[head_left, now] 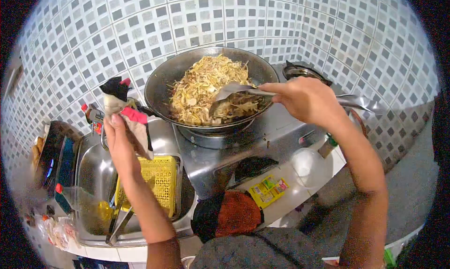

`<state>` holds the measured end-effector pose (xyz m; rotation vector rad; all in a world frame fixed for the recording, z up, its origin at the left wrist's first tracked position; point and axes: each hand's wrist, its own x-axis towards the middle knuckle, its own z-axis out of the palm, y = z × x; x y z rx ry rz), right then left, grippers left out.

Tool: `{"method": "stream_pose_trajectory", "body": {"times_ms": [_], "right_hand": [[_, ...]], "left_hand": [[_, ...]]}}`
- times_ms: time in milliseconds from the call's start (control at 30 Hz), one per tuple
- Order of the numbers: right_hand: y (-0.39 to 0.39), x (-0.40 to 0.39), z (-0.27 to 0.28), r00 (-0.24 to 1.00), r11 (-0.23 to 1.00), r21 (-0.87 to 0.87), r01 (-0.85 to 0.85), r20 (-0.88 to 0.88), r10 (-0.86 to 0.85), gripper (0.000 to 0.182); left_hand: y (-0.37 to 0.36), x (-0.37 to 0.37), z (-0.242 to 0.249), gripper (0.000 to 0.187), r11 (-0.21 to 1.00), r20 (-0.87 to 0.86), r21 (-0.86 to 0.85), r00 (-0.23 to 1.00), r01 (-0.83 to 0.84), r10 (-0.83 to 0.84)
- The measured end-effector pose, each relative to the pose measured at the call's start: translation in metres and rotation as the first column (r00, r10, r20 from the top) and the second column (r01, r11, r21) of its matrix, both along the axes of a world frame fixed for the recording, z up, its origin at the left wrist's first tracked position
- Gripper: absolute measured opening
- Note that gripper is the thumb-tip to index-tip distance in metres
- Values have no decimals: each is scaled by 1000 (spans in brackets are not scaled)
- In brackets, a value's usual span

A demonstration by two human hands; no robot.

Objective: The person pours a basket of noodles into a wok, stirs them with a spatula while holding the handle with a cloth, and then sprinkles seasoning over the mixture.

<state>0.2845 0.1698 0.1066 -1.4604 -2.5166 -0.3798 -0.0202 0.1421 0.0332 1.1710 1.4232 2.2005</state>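
A large dark wok (157, 84) stands on the stove, heaped with noodles (201, 84) mixed with shredded pieces. My right hand (304, 100) grips a metal spatula (236, 89) by its handle, fingers wrapped round it. The spatula's blade dips into the noodles at the right front of the heap, and its handle end sticks out past my wrist. On the wok's left side, my left hand (118, 135) is closed on a folded cloth (137, 128) in white, pink and black. The cloth overlaps the area by the wok's left handle in this view.
Left of the stove (201, 161), a steel sink (93, 166) holds a yellow basket (161, 187). On the front counter lie a yellow seasoning packet (268, 190), an orange-and-black cloth (236, 213) and a whitish round bowl (309, 168). A second burner (304, 72) sits behind my right hand.
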Motion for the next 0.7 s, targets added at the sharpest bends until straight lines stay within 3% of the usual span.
{"method": "stream_pose_trajectory", "body": {"times_ms": [33, 167, 267, 300, 367, 433, 533, 633, 700], "right_hand": [[0, 0, 8, 1000, 999, -42, 9, 11, -9, 28], [21, 17, 24, 928, 967, 147, -207, -284, 242, 27], [52, 10, 20, 975, 987, 158, -41, -208, 74, 28], [61, 10, 9, 971, 990, 123, -67, -220, 93, 28], [77, 12, -10, 961, 991, 63, -121, -242, 132, 28], [52, 16, -7, 972, 996, 30, -82, -218, 86, 28], [10, 38, 0, 985, 997, -48, -55, -166, 46, 27], [-18, 50, 21, 996, 993, -91, 68, -50, -73, 27], [-14, 47, 24, 990, 996, -49, 72, -117, -77, 27]], "left_hand": [[-10, -3, 0, 43, 999, -48, -15, 998, 39, -40], [-57, -4, -18, 39, 971, -132, -151, 970, 185, -206], [-80, 5, -39, 35, 963, -26, -162, 974, 216, -223], [-87, 10, -43, 36, 962, 67, -180, 978, 207, -198], [-102, 18, -51, 37, 960, 78, -231, 987, 155, -140], [-115, 21, -55, 40, 961, 67, -255, 993, 108, -94], [-128, 16, -69, 42, 970, 188, -208, 978, 126, -87], [-131, 13, -74, 45, 975, 212, -180, 973, 133, -93], [-124, 13, -72, 45, 979, 187, -194, 982, 70, -33]]}}
